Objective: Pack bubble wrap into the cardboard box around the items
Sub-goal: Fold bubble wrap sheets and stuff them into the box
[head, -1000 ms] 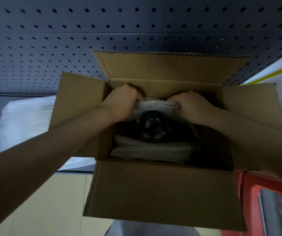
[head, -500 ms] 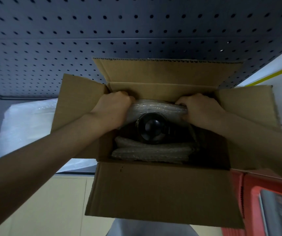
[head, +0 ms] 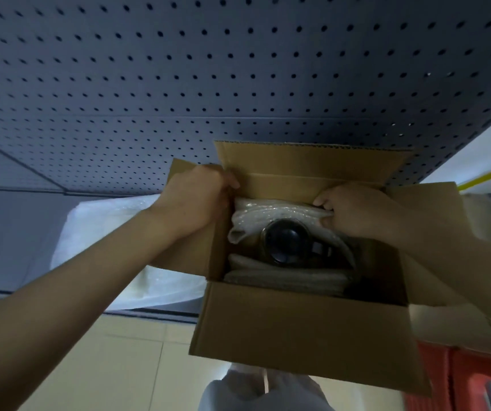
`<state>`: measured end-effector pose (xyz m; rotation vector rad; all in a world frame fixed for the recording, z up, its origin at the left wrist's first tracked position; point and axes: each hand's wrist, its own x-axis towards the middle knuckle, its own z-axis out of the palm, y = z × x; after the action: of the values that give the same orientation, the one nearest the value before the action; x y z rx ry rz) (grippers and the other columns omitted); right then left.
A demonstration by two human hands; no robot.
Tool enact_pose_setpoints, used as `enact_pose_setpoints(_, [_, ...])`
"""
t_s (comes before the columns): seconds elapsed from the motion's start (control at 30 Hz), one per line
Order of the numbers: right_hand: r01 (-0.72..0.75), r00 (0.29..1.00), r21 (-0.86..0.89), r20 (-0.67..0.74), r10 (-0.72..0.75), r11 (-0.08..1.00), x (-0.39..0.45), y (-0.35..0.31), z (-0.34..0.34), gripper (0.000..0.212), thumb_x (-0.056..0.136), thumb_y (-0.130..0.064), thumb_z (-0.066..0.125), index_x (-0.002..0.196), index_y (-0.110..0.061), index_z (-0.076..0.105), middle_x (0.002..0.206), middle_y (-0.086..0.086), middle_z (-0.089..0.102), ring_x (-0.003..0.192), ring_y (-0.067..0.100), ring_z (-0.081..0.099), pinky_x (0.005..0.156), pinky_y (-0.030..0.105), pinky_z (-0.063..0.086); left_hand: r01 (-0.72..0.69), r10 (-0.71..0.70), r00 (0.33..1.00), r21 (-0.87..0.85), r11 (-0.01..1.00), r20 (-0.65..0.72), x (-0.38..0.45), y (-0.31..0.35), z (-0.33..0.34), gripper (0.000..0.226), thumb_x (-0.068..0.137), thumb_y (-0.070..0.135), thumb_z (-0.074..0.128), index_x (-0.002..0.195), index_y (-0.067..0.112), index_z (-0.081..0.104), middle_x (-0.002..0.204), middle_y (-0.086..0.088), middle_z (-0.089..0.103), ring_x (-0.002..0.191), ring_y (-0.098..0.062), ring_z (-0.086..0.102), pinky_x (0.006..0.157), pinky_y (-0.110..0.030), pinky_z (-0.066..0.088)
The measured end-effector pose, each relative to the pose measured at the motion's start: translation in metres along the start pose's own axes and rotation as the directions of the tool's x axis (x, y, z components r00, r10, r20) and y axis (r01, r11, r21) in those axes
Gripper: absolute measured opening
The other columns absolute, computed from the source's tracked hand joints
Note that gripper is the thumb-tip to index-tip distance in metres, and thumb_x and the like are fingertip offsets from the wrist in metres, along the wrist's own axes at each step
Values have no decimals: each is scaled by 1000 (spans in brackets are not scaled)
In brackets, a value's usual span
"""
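Note:
An open cardboard box stands in front of me. Inside it a dark round item lies between two rolls of bubble wrap. One roll runs along the far wall, the other along the near wall. My right hand grips the right end of the far roll, inside the box. My left hand is outside the opening, its fingers curled on the top corner of the box's left flap. The far roll's left end hangs free.
A dark blue pegboard wall rises behind the box. A pile of loose bubble wrap lies to the left of the box. A red crate sits at the lower right. White cloth shows below the box.
My left hand has let go of the far roll's left end and moved up and left onto the box flap. My right hand keeps its hold. The view has tilted upward.

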<state>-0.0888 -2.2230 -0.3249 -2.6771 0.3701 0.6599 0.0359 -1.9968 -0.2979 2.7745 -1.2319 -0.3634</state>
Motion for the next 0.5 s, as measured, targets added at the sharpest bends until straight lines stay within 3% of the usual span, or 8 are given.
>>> enact_pose_setpoints(0.13, [19, 999, -33, -31, -20, 999, -8, -34, -7, 46, 89, -39, 58, 131, -23, 51, 128, 0, 57, 112, 19, 54, 96, 36, 46, 39, -37, 995, 23, 999, -93, -24, -21, -24, 32, 94, 25, 47, 121, 26, 64, 118, -5, 63, 102, -26, 61, 81, -35, 48])
enact_pose_setpoints(0.33, [64, 988, 16, -139, -61, 998, -15, -111, -11, 36, 90, -38, 58, 123, -23, 57, 118, -2, 62, 102, 16, 58, 90, 37, 49, 100, -109, 981, -67, 993, -162, -66, -88, -39, 31, 86, 20, 65, 116, 29, 64, 121, 4, 64, 105, -17, 62, 89, -36, 52])
enact_pose_setpoints(0.5, [81, 944, 134, -327, -33, 988, -9, -195, 3, 33, 90, -37, 60, 119, -21, 61, 114, -3, 64, 95, 12, 59, 78, 25, 47, 55, -68, 987, -92, 994, -145, -107, -160, -43, 31, 89, 22, 63, 119, 25, 62, 124, 2, 62, 107, -18, 60, 91, -37, 51])
